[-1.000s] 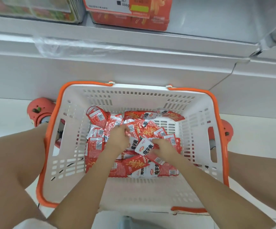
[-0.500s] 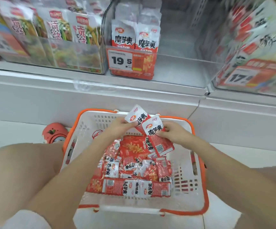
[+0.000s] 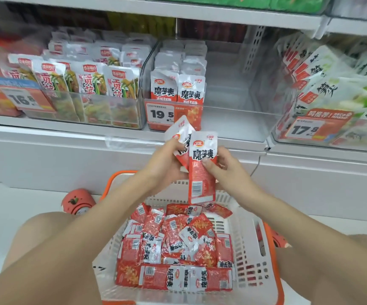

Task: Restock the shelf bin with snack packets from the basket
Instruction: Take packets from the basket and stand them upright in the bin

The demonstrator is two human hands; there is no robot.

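Together, both hands hold snack packets up in front of the shelf edge, above the far rim of the basket. The right hand pinches the front packet about midway down, thumb pressed flat on its printed face just below the black characters and the other fingers curled behind. The left hand grips a second packet that sits behind and to the left of the first, its fingers wrapped over the lower half so only the white top pokes out. Both forearms reach up and inward from the lower corners, wrists nearly meeting.

The front packet stands close to upright, long axis vertical, white end up and red end with a barcode hanging down. The rear packet leans left, its top tilted away from the other.

These packets are flat, glossy pouches, rectangular with rounded top corners, white over red. The shelf bin just beyond the hands is clear hard plastic, with two rows of matching packets standing upright at its left side and a price tag on its front. Below, the basket is white slotted plastic with an orange rim, holding a loose heap of the same red pouches lying at all angles.
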